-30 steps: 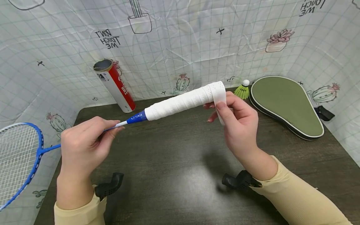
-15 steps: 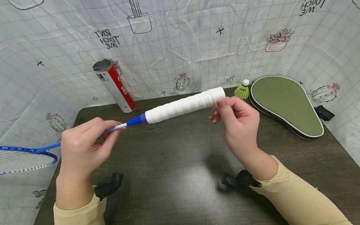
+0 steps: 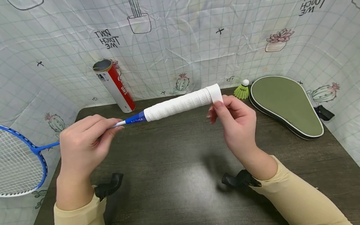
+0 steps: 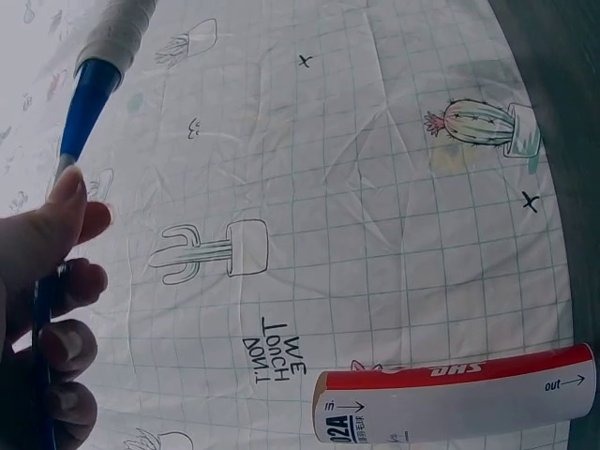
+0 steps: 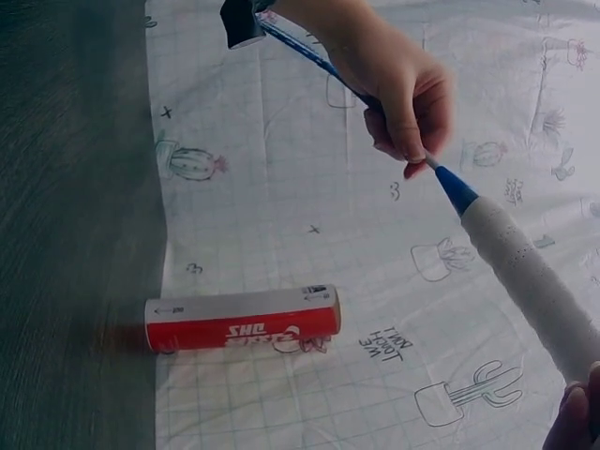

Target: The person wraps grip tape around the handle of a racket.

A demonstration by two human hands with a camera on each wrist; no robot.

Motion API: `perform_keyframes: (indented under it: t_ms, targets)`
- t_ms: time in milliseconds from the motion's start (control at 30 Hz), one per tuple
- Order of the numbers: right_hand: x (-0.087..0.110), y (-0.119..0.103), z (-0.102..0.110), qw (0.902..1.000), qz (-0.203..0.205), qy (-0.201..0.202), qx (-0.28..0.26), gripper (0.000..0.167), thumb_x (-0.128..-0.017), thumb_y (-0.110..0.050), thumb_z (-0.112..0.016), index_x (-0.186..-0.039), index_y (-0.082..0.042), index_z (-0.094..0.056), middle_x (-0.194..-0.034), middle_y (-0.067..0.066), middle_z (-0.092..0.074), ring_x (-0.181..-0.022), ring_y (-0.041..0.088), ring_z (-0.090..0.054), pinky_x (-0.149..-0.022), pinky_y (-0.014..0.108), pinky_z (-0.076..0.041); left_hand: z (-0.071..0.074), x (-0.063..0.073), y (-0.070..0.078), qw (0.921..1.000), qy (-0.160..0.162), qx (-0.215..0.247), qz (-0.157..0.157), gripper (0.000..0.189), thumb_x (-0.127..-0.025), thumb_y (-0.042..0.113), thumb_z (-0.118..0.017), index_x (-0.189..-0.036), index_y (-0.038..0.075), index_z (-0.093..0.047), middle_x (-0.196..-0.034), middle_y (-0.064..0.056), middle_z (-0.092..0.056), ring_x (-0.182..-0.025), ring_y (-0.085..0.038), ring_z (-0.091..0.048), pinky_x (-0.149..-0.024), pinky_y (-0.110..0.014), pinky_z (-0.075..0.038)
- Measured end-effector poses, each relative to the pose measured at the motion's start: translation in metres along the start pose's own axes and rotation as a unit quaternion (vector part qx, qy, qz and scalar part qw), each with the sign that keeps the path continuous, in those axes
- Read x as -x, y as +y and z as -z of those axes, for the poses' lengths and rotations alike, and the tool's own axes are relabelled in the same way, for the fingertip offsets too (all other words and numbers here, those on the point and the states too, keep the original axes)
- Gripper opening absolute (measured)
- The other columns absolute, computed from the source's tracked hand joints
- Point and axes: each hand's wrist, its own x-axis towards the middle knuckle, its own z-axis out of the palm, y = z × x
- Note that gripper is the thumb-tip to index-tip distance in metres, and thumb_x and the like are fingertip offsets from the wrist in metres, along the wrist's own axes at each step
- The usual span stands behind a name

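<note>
A blue badminton racket (image 3: 36,149) hangs level over the table, its strung head at the far left of the head view. My left hand (image 3: 84,134) pinches the thin shaft just below the blue cone (image 3: 136,118). White perforated grip tape (image 3: 180,104) is wound in overlapping turns along the handle. At the butt end, a short flat length of tape (image 3: 215,93) runs down to my right hand (image 3: 240,120), whose thumb and fingers pinch it. In the left wrist view, the fingers of my left hand (image 4: 42,244) curl round the shaft.
A red and white shuttlecock tube (image 3: 115,86) stands upright at the back left. A yellow-green shuttlecock (image 3: 242,90) and a green paddle-shaped case (image 3: 287,106) lie at the back right of the dark table (image 3: 168,175). Behind them hangs a printed cloth (image 3: 180,47).
The racket has turned about its shaft, its head swinging edge-on and then showing its face again. The free tape below the right thumb, seen a second ago, no longer shows.
</note>
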Motion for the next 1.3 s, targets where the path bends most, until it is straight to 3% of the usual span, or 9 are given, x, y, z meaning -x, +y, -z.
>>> perform_keyframes:
  t_ms: [167,267,367,533,633,833,1033,1133,1300]
  targets:
    - [0.0007,-0.0003,0.0017,0.9989,-0.018,0.003,0.044,0.028,-0.100,0.001,-0.063,-0.076,0.014,-0.057,-0.070,0.002,-0.064,-0.058,0.015,-0.059,-0.057,0.025,-0.051,0.0024,0.0010,0.0004,0.9993,-0.012,-0.032,0.017,0.015,-0.092,0.023,-0.077,-0.093,0.008,-0.083,-0.066,-0.002,-0.066,-0.053,-0.011,-0.040,-0.052,-0.026,-0.026]
    - [0.0008,-0.0004,0.0023,0.9988,-0.024,-0.002,0.042,0.028,-0.100,0.002,-0.062,-0.076,0.015,-0.056,-0.070,0.001,-0.064,-0.058,0.015,-0.059,-0.057,0.025,-0.050,0.0034,0.0018,0.0000,0.9991,-0.023,-0.031,0.017,0.024,-0.098,0.030,-0.071,-0.093,0.009,-0.082,-0.063,0.001,-0.062,-0.052,-0.006,-0.033,-0.049,-0.022,-0.022]
    - [0.0013,-0.0004,0.0023,0.9992,-0.021,-0.010,0.031,0.025,-0.099,0.004,-0.060,-0.077,0.015,-0.056,-0.072,0.001,-0.065,-0.060,0.015,-0.060,-0.058,0.025,-0.050,0.0044,0.0030,-0.0008,0.9992,-0.034,-0.015,0.014,0.036,-0.103,0.038,-0.064,-0.091,0.009,-0.081,-0.062,0.004,-0.061,-0.050,-0.003,-0.034,-0.047,-0.019,-0.024]
    - [0.0027,0.0001,0.0025,0.9996,-0.006,-0.014,0.023,0.024,-0.099,0.005,-0.059,-0.078,0.015,-0.055,-0.073,0.001,-0.064,-0.060,0.015,-0.060,-0.060,0.025,-0.051,0.0059,0.0052,-0.0030,0.9986,-0.050,0.005,0.018,0.014,-0.091,0.022,-0.077,-0.091,0.008,-0.079,-0.067,0.004,-0.065,-0.052,-0.002,-0.041,-0.049,-0.019,-0.032]
    - [0.0028,0.0000,0.0026,0.9997,-0.002,-0.012,0.022,0.024,-0.099,0.003,-0.061,-0.079,0.015,-0.055,-0.073,0.001,-0.064,-0.060,0.015,-0.059,-0.061,0.025,-0.051,0.0062,0.0061,-0.0044,0.9986,-0.048,0.011,0.020,0.009,-0.087,0.015,-0.078,-0.091,0.006,-0.078,-0.070,0.001,-0.069,-0.052,-0.003,-0.039,-0.049,-0.018,-0.031]
    - [0.0027,-0.0010,0.0014,0.9999,0.001,-0.013,0.004,0.021,-0.099,0.006,-0.058,-0.079,0.013,-0.056,-0.075,0.003,-0.064,-0.060,0.016,-0.059,-0.059,0.026,-0.051,0.0052,0.0056,-0.0043,0.9993,-0.030,0.014,0.014,0.037,-0.101,0.039,-0.067,-0.085,0.007,-0.079,-0.067,0.002,-0.068,-0.052,-0.002,-0.036,-0.048,-0.019,-0.028]
    - [0.0016,-0.0004,-0.0007,0.9985,0.017,-0.009,-0.051,0.018,-0.097,0.011,-0.053,-0.081,0.011,-0.058,-0.078,0.008,-0.065,-0.059,0.021,-0.058,-0.056,0.029,-0.050,0.0020,0.0019,-0.0009,0.9998,-0.005,0.017,0.007,0.033,-0.098,0.034,-0.073,-0.084,0.005,-0.080,-0.070,-0.001,-0.068,-0.052,-0.005,-0.039,-0.050,-0.020,-0.029]
    - [0.0016,0.0000,-0.0004,0.9991,0.021,-0.001,-0.036,0.020,-0.098,0.008,-0.057,-0.079,0.012,-0.058,-0.077,0.007,-0.065,-0.059,0.020,-0.058,-0.056,0.028,-0.050,0.0016,0.0012,0.0000,0.9998,-0.002,0.017,0.004,0.038,-0.100,0.037,-0.070,-0.084,0.004,-0.081,-0.070,-0.001,-0.066,-0.051,-0.005,-0.038,-0.050,-0.020,-0.029]
    - [0.0024,0.0015,0.0015,0.9993,0.031,0.015,0.010,0.032,-0.099,-0.007,-0.068,-0.076,0.013,-0.058,-0.071,0.004,-0.064,-0.059,0.017,-0.058,-0.060,0.027,-0.050,0.0039,0.0027,-0.0012,0.9986,-0.024,0.048,-0.005,0.020,-0.094,0.023,-0.077,-0.086,0.005,-0.080,-0.065,0.003,-0.061,-0.051,-0.002,-0.033,-0.049,-0.016,-0.026]
